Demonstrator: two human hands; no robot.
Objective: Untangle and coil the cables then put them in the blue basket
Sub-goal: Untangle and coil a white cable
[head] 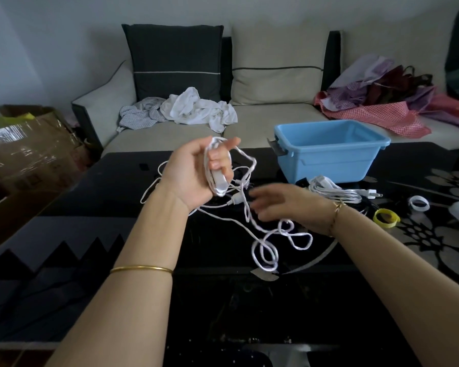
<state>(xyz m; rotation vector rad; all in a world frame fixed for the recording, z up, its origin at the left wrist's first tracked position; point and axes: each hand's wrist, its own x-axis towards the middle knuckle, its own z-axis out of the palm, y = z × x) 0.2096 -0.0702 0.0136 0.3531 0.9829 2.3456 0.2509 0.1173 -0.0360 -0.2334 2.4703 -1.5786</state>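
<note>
Sofa (276, 120) fills the back of my view, pale with dark trim. On its seat: a crumpled heap of white clothes (196, 107) at left, a pile of red and purple fabric (382, 96) at right.

Dark glossy surface (223, 300) runs from the sofa's front edge toward me, with a pale flower pattern on its right side.

Cardboard box (29, 152) stands on the floor at far left, beside the sofa arm.

Blue basket (329, 160) sits on the surface, back right. I see nothing inside it from this angle.

Left hand (194, 178) is raised above the surface, palm toward me. Its fingers (217, 157) are curled and clamped on a small hank of white cable (265, 250), which loops over them. The rest of that cable hangs down and sprawls in loose, crossing loops on the surface between the two forearms.

Right hand (284, 205) is low over the surface, just right of the hanging strands and blurred. Its fingers look loosely straight and apart. I cannot tell whether they touch the cable.

Second white cable (334, 192), bundled, plug showing, lies on the surface just in front of the basket.

Yellow ring (386, 218) and white ring (419, 203) lie on the surface right of that bundle, near each other.
</note>
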